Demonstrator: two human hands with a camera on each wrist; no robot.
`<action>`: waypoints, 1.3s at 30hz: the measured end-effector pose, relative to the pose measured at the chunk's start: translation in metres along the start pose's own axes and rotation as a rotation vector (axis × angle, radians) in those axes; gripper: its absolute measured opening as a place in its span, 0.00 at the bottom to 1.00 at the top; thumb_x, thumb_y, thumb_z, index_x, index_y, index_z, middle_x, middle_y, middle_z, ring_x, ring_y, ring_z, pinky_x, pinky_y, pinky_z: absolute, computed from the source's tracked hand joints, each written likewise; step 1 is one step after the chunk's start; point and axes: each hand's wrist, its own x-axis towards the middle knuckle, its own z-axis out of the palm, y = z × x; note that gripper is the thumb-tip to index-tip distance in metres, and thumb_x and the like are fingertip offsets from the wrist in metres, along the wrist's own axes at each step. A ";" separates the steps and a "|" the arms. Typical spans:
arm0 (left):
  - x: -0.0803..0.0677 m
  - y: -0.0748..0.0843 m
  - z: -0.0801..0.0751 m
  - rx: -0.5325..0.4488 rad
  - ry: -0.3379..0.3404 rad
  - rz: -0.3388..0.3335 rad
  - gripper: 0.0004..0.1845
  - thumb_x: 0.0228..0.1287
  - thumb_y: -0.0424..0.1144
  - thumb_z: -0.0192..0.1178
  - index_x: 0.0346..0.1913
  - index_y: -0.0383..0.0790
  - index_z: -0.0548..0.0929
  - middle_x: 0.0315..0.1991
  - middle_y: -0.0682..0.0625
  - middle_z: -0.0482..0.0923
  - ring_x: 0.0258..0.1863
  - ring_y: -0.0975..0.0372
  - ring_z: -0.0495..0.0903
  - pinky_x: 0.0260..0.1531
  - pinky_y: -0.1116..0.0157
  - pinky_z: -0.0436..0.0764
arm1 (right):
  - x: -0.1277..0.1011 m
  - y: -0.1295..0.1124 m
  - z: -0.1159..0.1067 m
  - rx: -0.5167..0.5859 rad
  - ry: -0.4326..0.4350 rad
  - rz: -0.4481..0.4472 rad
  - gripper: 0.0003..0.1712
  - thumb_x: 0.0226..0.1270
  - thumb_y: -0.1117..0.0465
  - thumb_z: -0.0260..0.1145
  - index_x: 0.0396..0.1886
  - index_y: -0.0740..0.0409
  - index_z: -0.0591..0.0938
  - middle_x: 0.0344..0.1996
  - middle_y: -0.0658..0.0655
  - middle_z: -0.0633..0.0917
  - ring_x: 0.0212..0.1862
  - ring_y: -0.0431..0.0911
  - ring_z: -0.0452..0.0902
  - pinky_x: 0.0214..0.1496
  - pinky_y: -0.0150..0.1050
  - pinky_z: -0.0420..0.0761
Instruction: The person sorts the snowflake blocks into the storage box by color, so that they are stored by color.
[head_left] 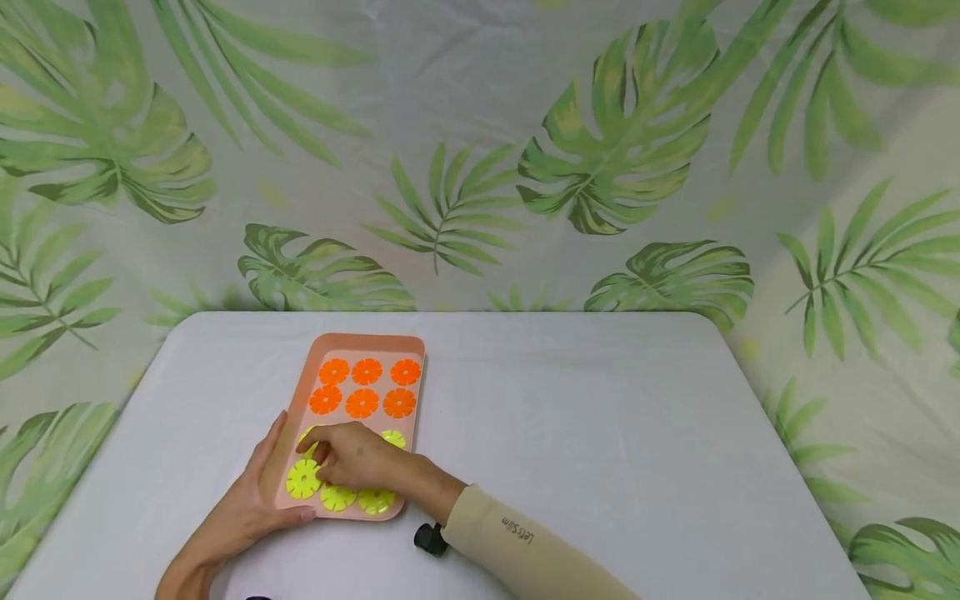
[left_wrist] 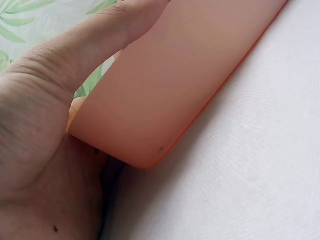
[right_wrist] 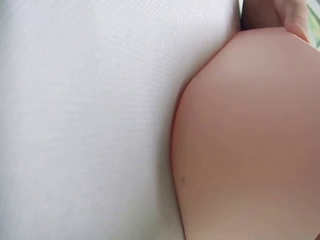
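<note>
A pink rectangular tray [head_left: 367, 342] lies on the white table, left of its middle. Several orange notched discs [head_left: 362, 403] sit in rows in its far half, and several yellow notched discs [head_left: 303, 479] in its near half. The left hand [head_left: 251, 500] holds the near left corner, fingers along the left wall and thumb at the near rim; in the left wrist view its thumb lies along the rim. Over the yellow discs is the right hand [head_left: 356, 457], fingers bent, index fingertip at the left disc of the upper yellow row. It hides part of that row; whether it pinches a disc is unclear.
The white table [head_left: 600, 433] extends far to the right of the tray. A small black object [head_left: 431, 540] shows beside the right sleeve [head_left: 525, 542]. Behind the table hangs a leaf-patterned cloth [head_left: 465, 100].
</note>
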 end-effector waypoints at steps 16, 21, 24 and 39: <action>0.002 0.003 0.000 -0.024 0.000 -0.021 0.71 0.51 0.35 0.79 0.83 0.75 0.37 0.85 0.36 0.37 0.75 0.40 0.50 0.67 0.34 0.55 | -0.003 0.006 -0.003 0.072 0.037 -0.009 0.21 0.69 0.69 0.69 0.58 0.46 0.85 0.41 0.41 0.86 0.36 0.31 0.75 0.39 0.20 0.76; 0.000 0.002 -0.001 0.003 0.006 -0.027 0.70 0.52 0.36 0.79 0.83 0.75 0.37 0.85 0.38 0.40 0.74 0.54 0.53 0.64 0.65 0.60 | -0.006 0.007 -0.006 0.163 0.052 -0.018 0.19 0.71 0.71 0.66 0.56 0.50 0.85 0.40 0.43 0.85 0.32 0.30 0.76 0.35 0.22 0.78; -0.001 0.002 0.000 0.002 0.007 -0.017 0.70 0.53 0.36 0.79 0.83 0.74 0.37 0.85 0.39 0.41 0.69 0.67 0.55 0.54 0.79 0.59 | -0.008 0.009 -0.011 0.234 0.071 -0.023 0.17 0.73 0.71 0.63 0.55 0.52 0.85 0.40 0.44 0.85 0.31 0.31 0.78 0.34 0.24 0.80; 0.002 0.006 0.003 -0.012 0.001 -0.081 0.73 0.50 0.37 0.81 0.82 0.76 0.33 0.85 0.36 0.39 0.73 0.45 0.53 0.69 0.47 0.58 | -0.041 0.046 -0.065 0.305 0.249 -0.080 0.14 0.72 0.66 0.68 0.55 0.59 0.86 0.48 0.55 0.88 0.41 0.37 0.79 0.47 0.27 0.81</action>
